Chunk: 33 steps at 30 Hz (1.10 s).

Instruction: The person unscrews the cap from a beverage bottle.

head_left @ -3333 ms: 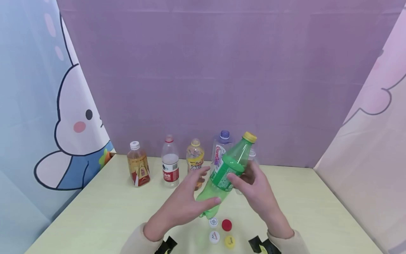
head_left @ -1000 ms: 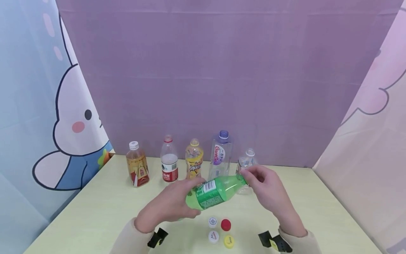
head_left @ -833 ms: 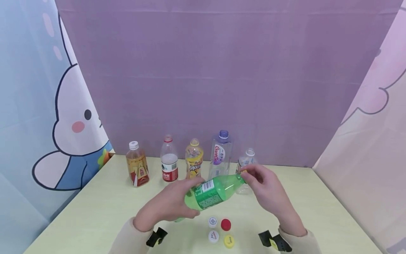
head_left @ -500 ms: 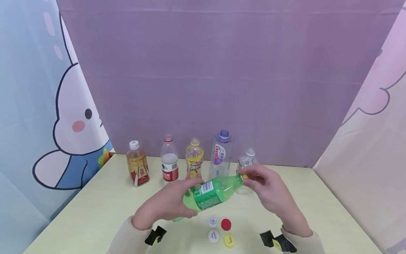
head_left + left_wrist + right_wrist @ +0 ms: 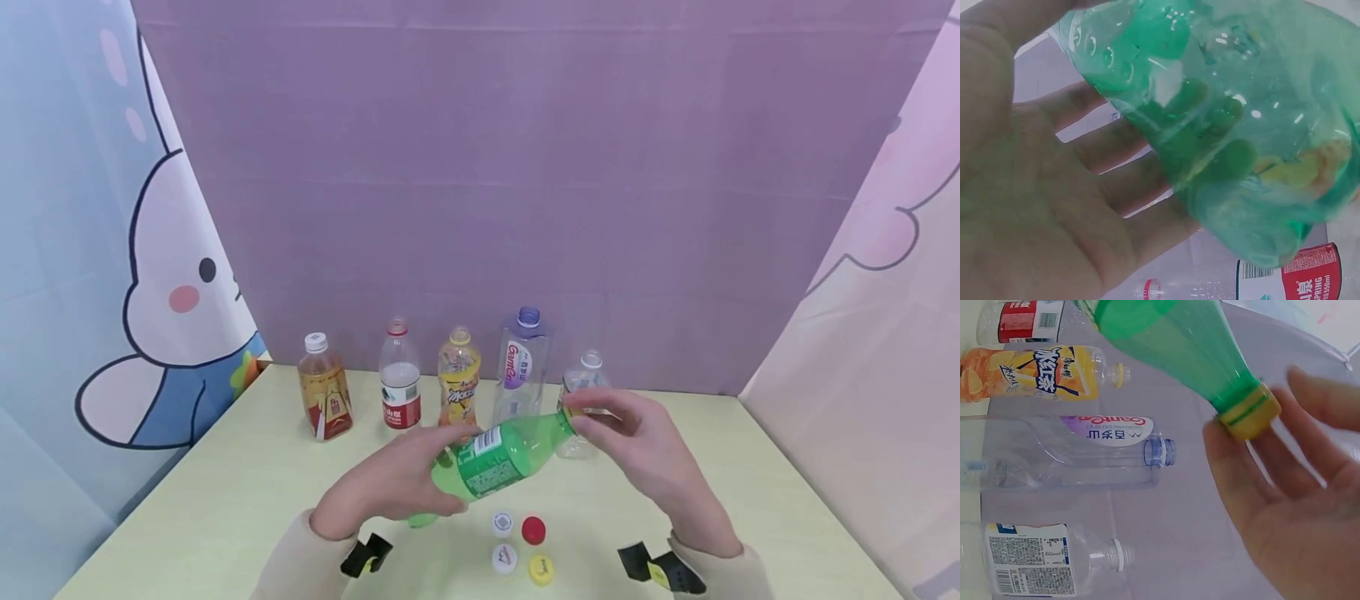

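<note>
A green plastic bottle [image 5: 491, 460] with a green label lies tilted in the air, its neck toward the right. My left hand [image 5: 401, 475] grips its lower body; in the left wrist view, its fingers [image 5: 1129, 181] pass behind the clear green plastic. My right hand [image 5: 637, 442] is at the neck, with its fingers round the yellow bottle cap [image 5: 1250, 414]. In the right wrist view the fingertips lie against the cap's far side, and the thumb [image 5: 1325, 394] stands just off it. The cap sits on the bottle's mouth.
Behind stand a capped tea bottle [image 5: 325, 392] and uncapped bottles: a red-labelled one [image 5: 401, 396], a yellow-labelled one [image 5: 459, 383], a tall bluish one [image 5: 522, 367] and a small clear one [image 5: 583, 379]. Loose white [image 5: 504, 558], red [image 5: 533, 530] and yellow caps [image 5: 541, 570] lie in front.
The bottle has passed from my right hand's grip at the label into my left hand and tipped nearly level. My right hand has moved to the cap, its fingers shifting round it lately.
</note>
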### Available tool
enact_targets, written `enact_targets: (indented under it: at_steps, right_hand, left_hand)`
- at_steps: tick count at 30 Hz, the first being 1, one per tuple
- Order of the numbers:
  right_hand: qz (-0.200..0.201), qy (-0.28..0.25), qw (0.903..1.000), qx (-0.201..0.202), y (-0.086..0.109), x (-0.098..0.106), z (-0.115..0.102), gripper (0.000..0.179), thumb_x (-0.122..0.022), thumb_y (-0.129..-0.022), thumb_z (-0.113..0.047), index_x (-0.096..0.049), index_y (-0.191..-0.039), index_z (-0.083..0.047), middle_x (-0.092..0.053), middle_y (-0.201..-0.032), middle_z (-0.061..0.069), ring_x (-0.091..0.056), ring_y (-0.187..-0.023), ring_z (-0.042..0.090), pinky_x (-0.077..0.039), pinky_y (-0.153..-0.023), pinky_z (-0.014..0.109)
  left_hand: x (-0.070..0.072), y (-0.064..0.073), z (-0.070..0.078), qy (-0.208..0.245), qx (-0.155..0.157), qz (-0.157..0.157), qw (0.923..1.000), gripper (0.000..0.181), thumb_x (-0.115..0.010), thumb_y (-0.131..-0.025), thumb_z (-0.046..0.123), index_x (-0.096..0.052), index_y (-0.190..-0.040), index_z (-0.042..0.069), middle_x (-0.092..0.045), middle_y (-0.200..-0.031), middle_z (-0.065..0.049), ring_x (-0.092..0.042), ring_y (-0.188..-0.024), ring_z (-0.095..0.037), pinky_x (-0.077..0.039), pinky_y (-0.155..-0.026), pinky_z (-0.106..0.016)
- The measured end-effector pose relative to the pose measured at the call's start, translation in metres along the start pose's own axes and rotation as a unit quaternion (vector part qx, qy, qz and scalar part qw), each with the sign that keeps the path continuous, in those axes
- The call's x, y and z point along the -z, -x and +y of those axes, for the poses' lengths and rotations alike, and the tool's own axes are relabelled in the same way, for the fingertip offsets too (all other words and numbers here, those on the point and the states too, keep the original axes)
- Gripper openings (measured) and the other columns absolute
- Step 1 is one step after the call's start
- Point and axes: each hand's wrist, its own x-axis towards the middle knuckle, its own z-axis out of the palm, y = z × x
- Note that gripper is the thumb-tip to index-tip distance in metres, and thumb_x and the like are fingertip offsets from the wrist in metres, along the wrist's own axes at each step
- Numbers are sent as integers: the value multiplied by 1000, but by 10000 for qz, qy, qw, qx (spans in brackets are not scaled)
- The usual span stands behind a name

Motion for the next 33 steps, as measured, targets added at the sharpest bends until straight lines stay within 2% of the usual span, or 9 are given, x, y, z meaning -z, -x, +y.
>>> enact_targets:
  at_steps: [6,11,13,15,18,22,28,33]
  right_hand:
    - [704,788,9930,-534,-3,-7,-3,36,-68,-99,-29,-67,-128,-7,-70,-120,8,-65,-112,20,-51,-93,22]
    - [992,856,9857,-1060,-4,-9,-4,38,-66,-99,-38,-71,-116,-4,-70,-95,8,-66,-82,21,-59,-72,30]
    - [967,731,9843,-1286,-5,-9,-5,39,-68,-98,-40,-73,-107,-2,-67,-85,9,-64,-71,22,-59,-63,31]
    - [864,694,9833,-1443,-5,-9,-5,40,-69,-97,-41,-73,-104,-2,-66,-81,9,-63,-67,21,-58,-60,30]
    - [642,725,9859,-1367,-5,-8,-5,34,-71,-96,-36,-74,-105,-4,-68,-84,8,-63,-68,21,-58,-60,31]
    - [373,781,9915,-968,-4,-6,-4,23,-70,-97,-20,-73,-114,-5,-71,-96,6,-65,-78,23,-59,-66,31]
    - [130,728,9951,-653,-2,-4,-4,25,-71,-93,-6,-71,-118,-3,-72,-106,7,-70,-95,24,-58,-82,25]
    - [-5,581,9965,-596,-2,-2,-2,28,-71,-91,3,-71,-117,-5,-71,-115,10,-71,-99,25,-58,-83,25]
  left_hand:
    - [-1,0,1,23,-1,61,10000,83,-89,-76,26,-50,-149,17,-63,-133,-3,-56,-116,-24,-49,-99,-53]
    - [-2,-1,2,1,50,64,10000,82,-90,-76,26,-51,-148,18,-62,-135,-3,-55,-119,-26,-48,-101,-55]
    - [-2,-1,2,-5,63,57,10000,82,-90,-76,26,-51,-148,19,-62,-135,-2,-55,-120,-26,-48,-100,-55]
    - [-2,-2,2,-33,52,58,10000,82,-90,-76,25,-51,-148,20,-61,-135,-2,-55,-120,-27,-48,-100,-55]
    - [-3,-2,1,-88,17,82,9999,82,-90,-76,25,-51,-148,19,-61,-136,-2,-55,-120,-27,-48,-100,-54]
    - [-3,-2,0,-81,14,119,9999,83,-90,-76,25,-51,-148,19,-60,-137,-3,-55,-120,-27,-49,-100,-55]
    - [-3,-2,-1,-7,68,148,9999,83,-90,-76,24,-50,-149,18,-60,-137,-4,-55,-120,-28,-49,-99,-55]
    - [-4,-3,-1,-76,46,177,9998,85,-90,-76,22,-49,-150,18,-60,-137,-6,-56,-120,-30,-49,-99,-56]
